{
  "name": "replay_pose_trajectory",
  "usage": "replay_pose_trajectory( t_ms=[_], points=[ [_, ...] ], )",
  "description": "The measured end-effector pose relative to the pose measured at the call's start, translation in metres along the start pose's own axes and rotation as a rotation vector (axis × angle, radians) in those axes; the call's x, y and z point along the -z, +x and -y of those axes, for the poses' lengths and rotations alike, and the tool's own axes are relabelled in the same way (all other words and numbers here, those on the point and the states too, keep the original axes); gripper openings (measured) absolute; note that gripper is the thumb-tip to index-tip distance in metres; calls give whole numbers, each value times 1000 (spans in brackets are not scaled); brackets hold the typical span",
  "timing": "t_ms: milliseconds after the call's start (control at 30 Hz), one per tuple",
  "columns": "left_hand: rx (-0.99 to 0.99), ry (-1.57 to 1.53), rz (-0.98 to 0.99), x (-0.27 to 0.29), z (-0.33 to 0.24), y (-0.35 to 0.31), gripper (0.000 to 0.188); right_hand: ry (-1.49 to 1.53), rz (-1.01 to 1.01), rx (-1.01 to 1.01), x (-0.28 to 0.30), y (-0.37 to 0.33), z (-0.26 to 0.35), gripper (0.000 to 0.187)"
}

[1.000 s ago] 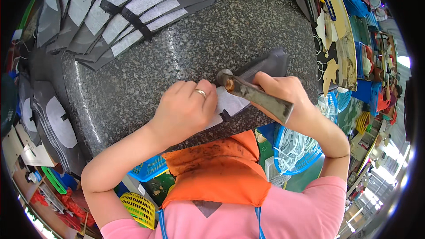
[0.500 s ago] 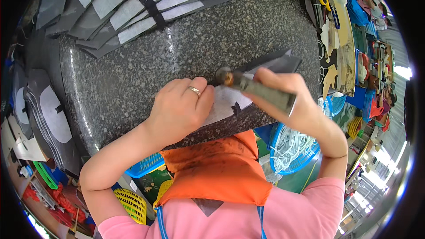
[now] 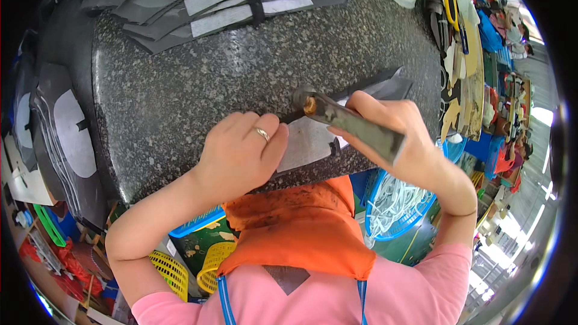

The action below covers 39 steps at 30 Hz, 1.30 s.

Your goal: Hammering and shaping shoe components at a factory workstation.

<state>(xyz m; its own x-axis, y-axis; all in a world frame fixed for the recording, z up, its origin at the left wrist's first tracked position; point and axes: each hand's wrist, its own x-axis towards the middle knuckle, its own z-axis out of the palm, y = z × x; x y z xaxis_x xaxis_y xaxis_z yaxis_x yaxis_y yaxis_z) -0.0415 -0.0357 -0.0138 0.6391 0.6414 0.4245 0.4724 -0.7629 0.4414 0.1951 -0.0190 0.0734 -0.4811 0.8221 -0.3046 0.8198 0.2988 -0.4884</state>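
My right hand (image 3: 406, 135) is closed round a hammer (image 3: 361, 125), a worn flat-sided tool whose head is over the upper edge of a dark sheet piece. That piece (image 3: 385, 89) is grey-black with a white backing patch (image 3: 308, 144) and a small black tab, and lies at the near edge of the speckled stone slab (image 3: 198, 78). My left hand (image 3: 244, 147), with a ring on one finger, presses on the piece's left end, its fingers bent together and their tips hidden. Whether the hammer head touches the piece I cannot tell.
Overlapping dark pieces with white patches (image 3: 217, 0) lie at the slab's far left, and another stack (image 3: 72, 126) stands at its left side. Yellow-handled scissors (image 3: 451, 9) lie at the right. Below the slab are a blue basket of white strips (image 3: 400, 204) and yellow baskets (image 3: 214, 265).
The view has shifted slightly, so the far stack sits further right and higher. My hands keep nearly the same places, with the hammer head still at the piece's upper edge.
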Motion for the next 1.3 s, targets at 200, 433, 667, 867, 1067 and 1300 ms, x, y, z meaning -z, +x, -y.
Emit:
replay_pose_trajectory(
  t_ms=[200,433,667,867,1067,1300],
  points=[
    [235,-202,87,14,8,-6,16,-133,77,9,-1,4,16,22],
    [237,-190,67,23,8,-23,15,-384,77,191,-17,8,28,17],
    [238,-149,109,35,11,-40,16,-347,64,181,-29,5,37,17],
    [153,23,70,39,4,-52,13,-269,18,240,-32,9,42,20],
    [260,61,-40,43,-6,-62,22,-339,-46,321,-49,5,49,26],
    [287,127,-184,30,-19,-87,27,-230,-72,386,-53,14,48,32]
  ],
)
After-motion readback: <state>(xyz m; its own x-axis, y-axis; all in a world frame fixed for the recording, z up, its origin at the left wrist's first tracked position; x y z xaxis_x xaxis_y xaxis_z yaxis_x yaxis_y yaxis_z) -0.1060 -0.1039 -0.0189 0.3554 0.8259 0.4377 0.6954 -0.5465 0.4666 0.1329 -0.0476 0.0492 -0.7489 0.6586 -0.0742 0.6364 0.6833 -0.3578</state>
